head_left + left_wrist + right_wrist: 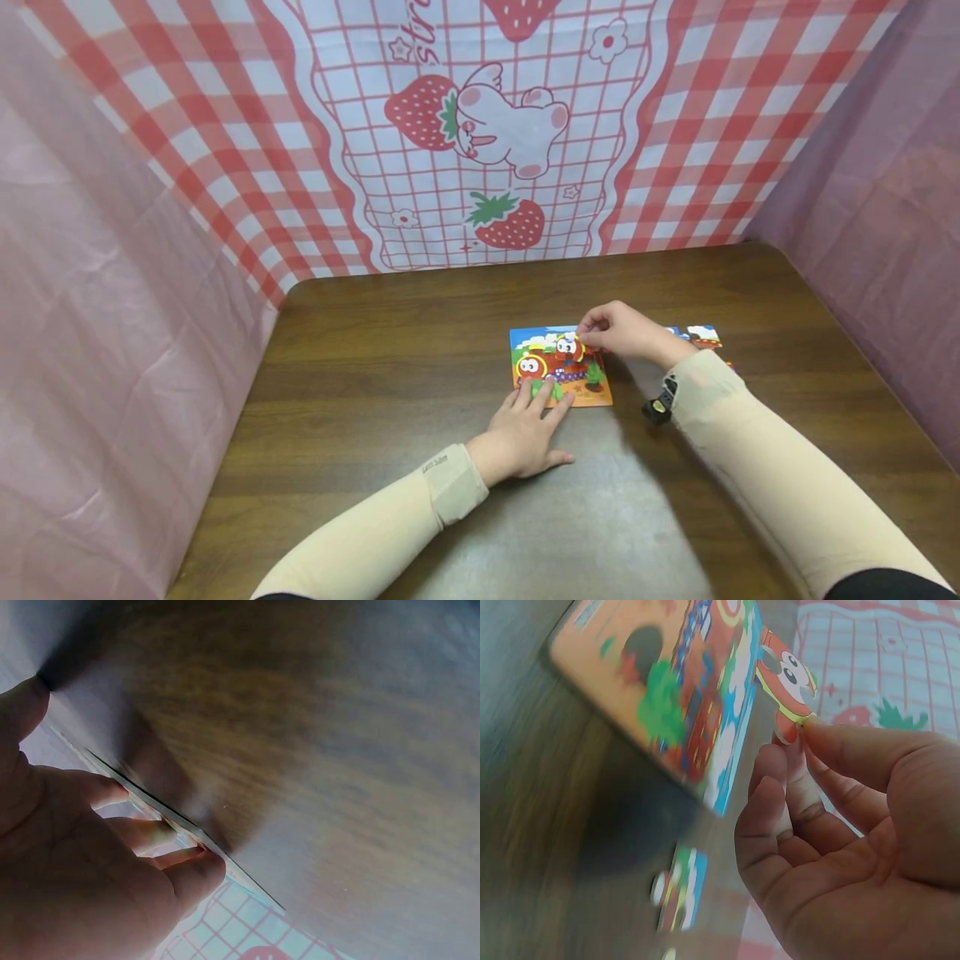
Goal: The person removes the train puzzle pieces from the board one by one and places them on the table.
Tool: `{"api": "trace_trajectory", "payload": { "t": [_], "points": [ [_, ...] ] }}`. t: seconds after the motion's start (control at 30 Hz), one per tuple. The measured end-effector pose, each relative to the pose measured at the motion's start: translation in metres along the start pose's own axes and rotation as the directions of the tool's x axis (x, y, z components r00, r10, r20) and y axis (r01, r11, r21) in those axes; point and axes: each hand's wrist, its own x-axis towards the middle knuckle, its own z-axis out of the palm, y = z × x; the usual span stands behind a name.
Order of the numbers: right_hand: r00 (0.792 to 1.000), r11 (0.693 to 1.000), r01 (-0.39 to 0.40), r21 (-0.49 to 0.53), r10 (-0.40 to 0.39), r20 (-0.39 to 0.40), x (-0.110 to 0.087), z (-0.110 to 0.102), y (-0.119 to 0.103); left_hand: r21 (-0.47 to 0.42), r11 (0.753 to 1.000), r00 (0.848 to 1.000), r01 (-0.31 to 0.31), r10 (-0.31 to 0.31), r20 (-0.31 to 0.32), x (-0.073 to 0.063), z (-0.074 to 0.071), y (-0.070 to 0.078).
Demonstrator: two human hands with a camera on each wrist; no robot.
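red-and-white checked strawberry cloth [517, 196] backs a brown wood-grain table [390, 375]. spread wide, the left hand [522, 429] rests on a flat, colourful picture board [600, 399]; the right hand [628, 333] pinches a red-and-yellow cartoon-faced piece [786, 688] over it. work seems partway: that piece is unseated, loose printed pieces [703, 336] lie rightward; fitted ones cannot be counted.

A brown wood-grain table [360, 367] is backed by a red-and-white checked cloth [592, 150]. On the cloth's wavy-bordered middle panel, a white cartoon animal [517, 137] is printed sideways, its head set beside a strawberry [416, 112]; another strawberry [513, 227] is shown below, and a flower [607, 42] above to the right. The table is flanked by a left pink curtain [97, 292] and a right pink curtain [870, 208], both creased.
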Motion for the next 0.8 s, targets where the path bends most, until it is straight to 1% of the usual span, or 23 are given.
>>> {"api": "trace_trajectory", "payload": {
  "t": [0.17, 0.3, 0.5, 0.67, 0.8],
  "points": [
    [0.999, 1.0, -0.01, 0.03, 0.011, -0.031, -0.016, -0.013, 0.009, -0.029, 1.0, 1.0, -0.003, 0.003, 0.009, -0.002, -0.002, 0.0],
    [0.998, 0.999, -0.035, 0.028, 0.036, -0.052, -0.026, -0.021, 0.016, -0.02, 1.0, 1.0, -0.013, 0.013, 0.0, -0.004, -0.005, 0.0],
    [0.996, 0.998, -0.06, 0.022, 0.061, -0.059, -0.037, -0.029, 0.026, -0.013, 1.0, 1.0, -0.017, 0.017, -0.013, -0.007, -0.008, 0.0],
    [0.996, 0.998, -0.064, 0.02, 0.065, -0.057, -0.044, -0.035, 0.031, -0.005, 1.0, 1.0, -0.016, 0.016, -0.014, -0.008, -0.009, 0.001],
    [0.996, 0.998, -0.069, -0.002, 0.068, -0.062, -0.048, -0.038, 0.035, -0.003, 1.0, 1.0, -0.015, 0.015, -0.014, -0.008, -0.009, 0.0]
  ]
}}
